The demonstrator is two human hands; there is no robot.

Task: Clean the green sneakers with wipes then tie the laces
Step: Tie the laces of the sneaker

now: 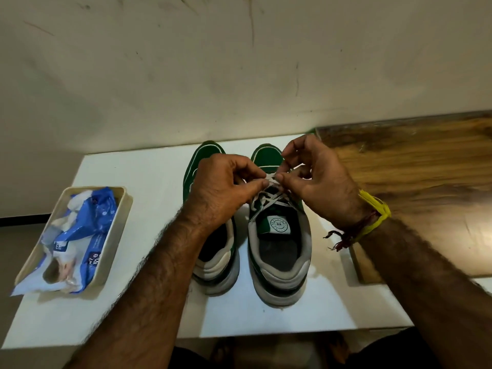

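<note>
Sneakers: right green sneaker (279, 235) beside left sneaker (213, 251), padded grey collars
Hands: left hand (223, 190), right hand (319, 179) pinch flat white laces (269, 198), knot probably unfinished
Surface: smooth white table (133, 315); scuffed wall (186, 75)

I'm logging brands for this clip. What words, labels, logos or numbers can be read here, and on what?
Wipes packet in the tray: white print on blue, crumpled and cut off; no whole word can be read.
Tongue label of the right sneaker: a round emblem with ring lettering, too small to read.
Left sneaker: no text shows.
No numbers or signs elsewhere.
</note>
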